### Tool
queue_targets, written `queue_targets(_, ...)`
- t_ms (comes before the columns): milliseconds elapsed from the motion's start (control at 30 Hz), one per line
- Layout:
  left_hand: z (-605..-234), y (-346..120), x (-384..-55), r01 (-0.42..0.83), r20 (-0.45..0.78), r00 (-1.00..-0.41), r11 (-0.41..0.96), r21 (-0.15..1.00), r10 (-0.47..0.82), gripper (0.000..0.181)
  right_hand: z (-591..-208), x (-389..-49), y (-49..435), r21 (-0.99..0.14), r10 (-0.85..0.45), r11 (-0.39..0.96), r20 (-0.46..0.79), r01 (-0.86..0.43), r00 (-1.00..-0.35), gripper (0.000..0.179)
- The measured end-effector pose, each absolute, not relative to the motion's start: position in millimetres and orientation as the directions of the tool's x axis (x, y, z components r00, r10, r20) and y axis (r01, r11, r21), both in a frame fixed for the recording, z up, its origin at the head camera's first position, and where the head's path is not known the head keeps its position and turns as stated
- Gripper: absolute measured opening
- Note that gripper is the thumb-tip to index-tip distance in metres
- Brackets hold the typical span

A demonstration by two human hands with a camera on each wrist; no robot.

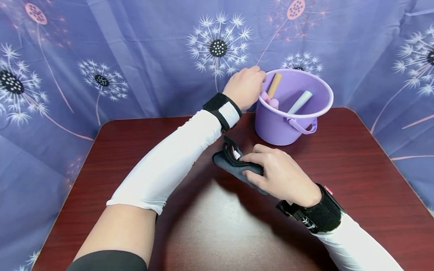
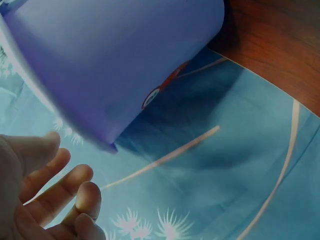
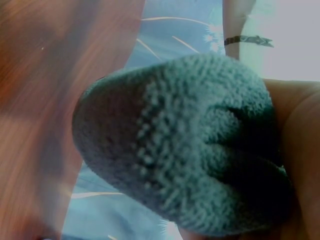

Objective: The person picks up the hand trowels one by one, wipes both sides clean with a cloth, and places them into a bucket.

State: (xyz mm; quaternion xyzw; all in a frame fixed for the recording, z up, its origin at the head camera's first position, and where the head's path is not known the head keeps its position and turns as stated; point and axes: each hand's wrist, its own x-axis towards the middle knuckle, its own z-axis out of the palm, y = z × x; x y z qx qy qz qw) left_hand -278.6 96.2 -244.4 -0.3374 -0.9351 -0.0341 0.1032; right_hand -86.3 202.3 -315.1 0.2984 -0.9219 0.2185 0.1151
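Near the middle of the table, my right hand [image 1: 279, 174] grips a folded dark grey soft item [image 1: 226, 162] with black edging and a small white tag. The right wrist view shows it close up as a rounded, fuzzy fabric piece [image 3: 175, 145] with creases; its exact kind is unclear. My left hand [image 1: 245, 88] is at the left rim of a purple bucket [image 1: 274, 130]. In the left wrist view the left fingers [image 2: 82, 197] curve loosely beside the bucket rim, with nothing visible in them. Whether they touch the rim is unclear.
Inside the bucket stand thick chalk-like sticks: a tan one [image 1: 274, 86], a pale blue one [image 1: 300, 102] and pink ones [image 1: 274, 103]. The bucket handle [image 1: 305, 128] hangs at its front. A blue flowered curtain [image 1: 149, 49] runs behind the reddish-brown table [image 1: 135, 139].
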Motion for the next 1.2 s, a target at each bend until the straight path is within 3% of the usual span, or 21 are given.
queue_targets(433, -244, 50, -262, 0.603, 0.298, -0.778, 0.791, 0.107, 0.553, 0.037, -316, -87, 205, -0.338, -0.484, 0.743, 0.325, -0.578, -0.812, 0.024)
queue_targets(867, -249, -7, -212, 0.584, 0.394, -0.781, 0.792, 0.181, 0.485, 0.041, -317, -92, 208, -0.302, -0.474, 0.759, 0.351, -0.577, -0.808, 0.025)
queue_targets(1200, -268, -49, -170, 0.587, 0.46, -0.774, 0.765, 0.265, 0.435, 0.039, -329, -105, 208, -0.126, -0.491, 0.793, 0.447, -0.596, -0.748, 0.029)
